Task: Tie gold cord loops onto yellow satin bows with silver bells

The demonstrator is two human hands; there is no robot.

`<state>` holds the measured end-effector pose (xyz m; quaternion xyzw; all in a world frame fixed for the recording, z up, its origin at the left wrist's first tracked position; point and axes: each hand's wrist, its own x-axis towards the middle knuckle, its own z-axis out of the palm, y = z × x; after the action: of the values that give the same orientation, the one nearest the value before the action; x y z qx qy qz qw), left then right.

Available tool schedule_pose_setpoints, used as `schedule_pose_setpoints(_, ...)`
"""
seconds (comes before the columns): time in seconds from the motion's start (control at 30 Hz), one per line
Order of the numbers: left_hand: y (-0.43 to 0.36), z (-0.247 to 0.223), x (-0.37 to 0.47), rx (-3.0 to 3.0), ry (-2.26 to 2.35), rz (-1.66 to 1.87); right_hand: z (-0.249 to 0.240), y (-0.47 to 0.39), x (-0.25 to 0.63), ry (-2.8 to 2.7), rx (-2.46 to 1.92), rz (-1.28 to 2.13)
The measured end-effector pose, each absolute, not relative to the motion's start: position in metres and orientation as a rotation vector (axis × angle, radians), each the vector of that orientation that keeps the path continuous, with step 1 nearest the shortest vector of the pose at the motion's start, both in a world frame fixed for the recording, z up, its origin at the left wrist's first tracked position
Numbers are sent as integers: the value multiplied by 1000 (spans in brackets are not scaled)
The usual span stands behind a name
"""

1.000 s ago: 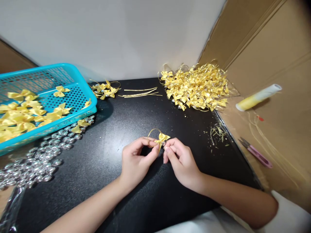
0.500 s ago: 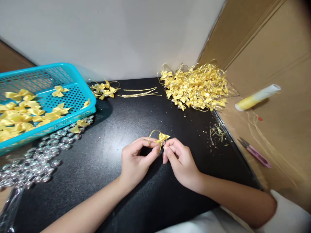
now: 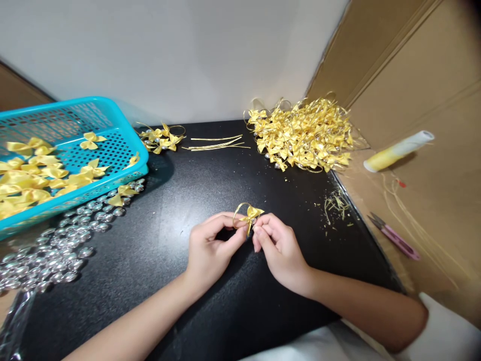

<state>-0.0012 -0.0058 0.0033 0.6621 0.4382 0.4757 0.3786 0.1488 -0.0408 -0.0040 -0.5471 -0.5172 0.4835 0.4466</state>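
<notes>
Between my two hands, above the black tabletop (image 3: 150, 281), is a yellow ribbon bow (image 3: 251, 214) with a loop of gold cord (image 3: 236, 213) standing up at its left. My left hand (image 3: 212, 243) pinches the bow's lower left between thumb and forefinger. Close on the right, my right hand (image 3: 280, 245) is closed, thumb pressed to the fingers at the bow's right edge. A small shiny bit shows beside those fingertips, but what exactly they grip is mostly hidden.
A blue basket (image 3: 130, 131) of yellow bows stands at left, silver beads (image 3: 71, 245) before it. Gold cord lengths (image 3: 218, 145) lie at the back, beside a heap of corded bows (image 3: 304, 135). Purple-handled snips (image 3: 398, 240), a yellow-white tube (image 3: 398, 150) and cord scraps (image 3: 336, 205) are right.
The bow and its cord loop have shifted and turned very slightly to the right. Both hands keep nearly the same place and pinch.
</notes>
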Motion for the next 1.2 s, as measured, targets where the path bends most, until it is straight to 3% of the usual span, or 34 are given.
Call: schedule_pose_setpoints(1.2, -5, -2, 1, 1670, 1214, 1258, -4, -41, 147, -1273, -1389, 1203)
